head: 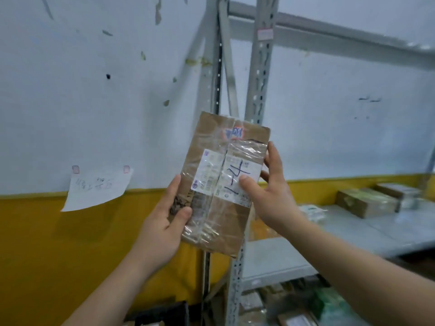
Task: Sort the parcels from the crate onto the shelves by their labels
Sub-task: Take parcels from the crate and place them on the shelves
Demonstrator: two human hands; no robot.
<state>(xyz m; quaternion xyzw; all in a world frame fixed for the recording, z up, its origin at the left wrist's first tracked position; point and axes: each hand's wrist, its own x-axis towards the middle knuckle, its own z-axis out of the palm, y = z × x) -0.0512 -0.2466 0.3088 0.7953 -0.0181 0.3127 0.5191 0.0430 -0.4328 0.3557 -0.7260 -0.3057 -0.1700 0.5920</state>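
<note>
Wall: white above, yellow band below, paint chipped in spots. Handwritten paper note taped at two upper corners, lower part overlapping the band.

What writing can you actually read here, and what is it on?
"1-4": handwritten on the white label of the brown parcel.
Label's small print: too blurred to read.
Blue logo at the parcel's top: blurred.
Paper note on the wall: handwriting unreadable.

label on parcel: handwritten "1-4" | wall note: illegible
</note>
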